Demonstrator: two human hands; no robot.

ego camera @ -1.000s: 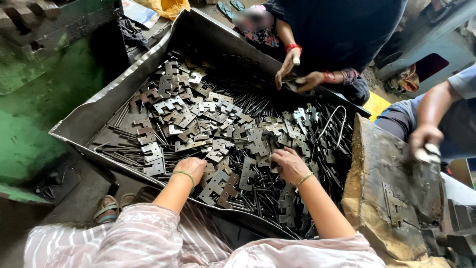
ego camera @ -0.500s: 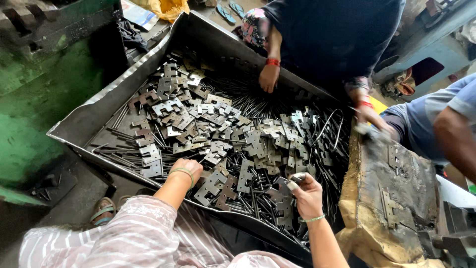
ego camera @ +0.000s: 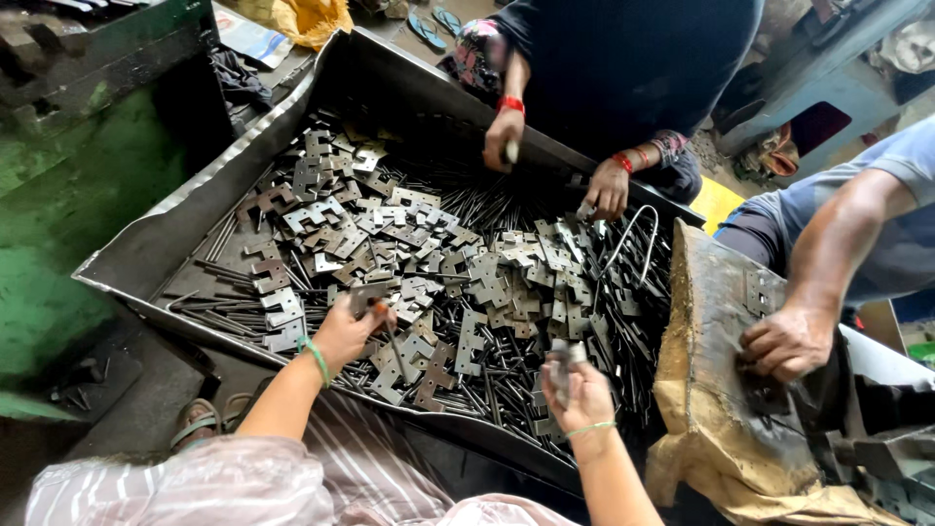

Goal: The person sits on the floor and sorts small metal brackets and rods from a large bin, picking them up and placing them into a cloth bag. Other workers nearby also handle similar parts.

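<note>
A wide grey metal tray fills the middle of the scene, heaped with flat notched metal plates lying over long thin rods. At its near edge the left hand is lifted just above the pile, grasping one plate in its fingertips, while the right hand, further right and also near, is closed around a small bunch of plates held upright. On the far side another person's two hands reach into the tray, and at the right a third person's hand rests on a worn, rusty block.
</note>
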